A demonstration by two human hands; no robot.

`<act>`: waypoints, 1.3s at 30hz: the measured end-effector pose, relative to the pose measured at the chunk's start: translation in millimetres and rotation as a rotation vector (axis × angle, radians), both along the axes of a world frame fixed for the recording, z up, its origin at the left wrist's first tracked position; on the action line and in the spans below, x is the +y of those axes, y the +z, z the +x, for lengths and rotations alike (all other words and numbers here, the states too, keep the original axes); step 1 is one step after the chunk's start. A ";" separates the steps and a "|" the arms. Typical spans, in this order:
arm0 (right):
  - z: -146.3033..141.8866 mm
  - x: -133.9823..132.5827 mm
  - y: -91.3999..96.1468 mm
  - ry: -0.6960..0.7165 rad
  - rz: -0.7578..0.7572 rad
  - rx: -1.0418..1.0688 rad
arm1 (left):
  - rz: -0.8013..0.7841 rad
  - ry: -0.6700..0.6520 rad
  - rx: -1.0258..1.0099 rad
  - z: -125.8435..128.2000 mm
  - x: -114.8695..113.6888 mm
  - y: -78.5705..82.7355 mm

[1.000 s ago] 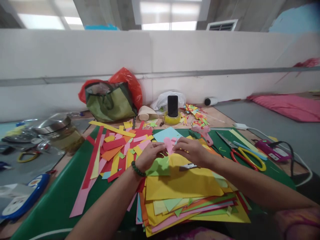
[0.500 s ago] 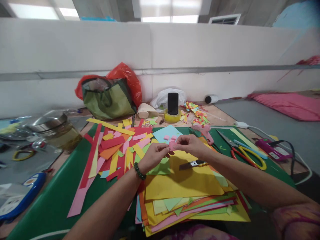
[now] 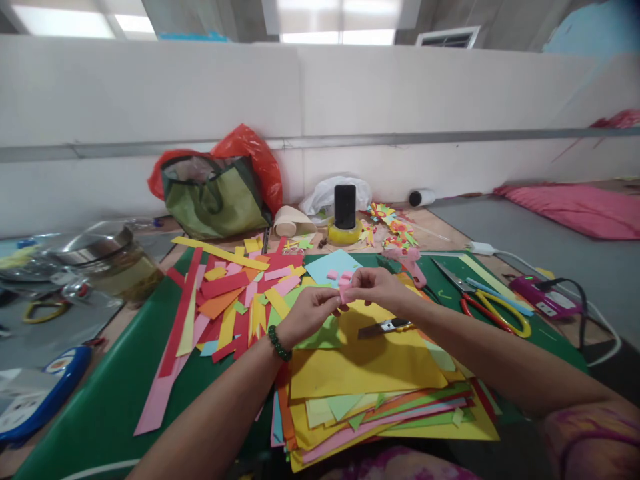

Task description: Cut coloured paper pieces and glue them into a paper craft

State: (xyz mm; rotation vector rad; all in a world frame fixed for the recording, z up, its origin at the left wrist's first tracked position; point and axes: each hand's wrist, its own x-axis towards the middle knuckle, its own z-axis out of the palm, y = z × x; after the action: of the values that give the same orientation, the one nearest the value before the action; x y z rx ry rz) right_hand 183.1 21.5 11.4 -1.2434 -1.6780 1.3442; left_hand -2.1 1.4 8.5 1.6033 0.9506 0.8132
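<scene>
1. The left hand pinches the lower edge of a small pink paper piece – its grip pressed together on it.
2. The right hand pinches the same piece from its 3 o'clock side, thumb and finger closed on it.
3. That piece is held up above the paper stack, which spreads towards 6 o'clock.
4. Clockwise around it: a phone upright at 12, a pink glue gun at 2, scissors at 3, a utility knife lying on the stack at 4.
5. At 9 – loose coloured strips on a green mat.
</scene>
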 end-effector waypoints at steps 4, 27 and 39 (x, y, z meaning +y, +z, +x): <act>-1.2 0.0 -2.0 -0.003 -0.012 0.101 | -0.003 -0.011 0.000 1.0 -1.4 2.6; -5.6 -5.9 -3.5 0.003 -0.061 0.341 | 0.112 0.006 0.112 2.4 -1.6 -4.8; -9.3 -6.4 -2.4 0.012 -0.009 0.268 | 0.151 0.007 0.125 2.6 -1.1 -10.2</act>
State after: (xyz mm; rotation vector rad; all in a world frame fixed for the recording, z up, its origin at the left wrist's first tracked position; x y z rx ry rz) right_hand 173.8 15.2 8.9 -1.0079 -1.4951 1.4562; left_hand 0.5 0.2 -1.7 1.7994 1.0034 0.8136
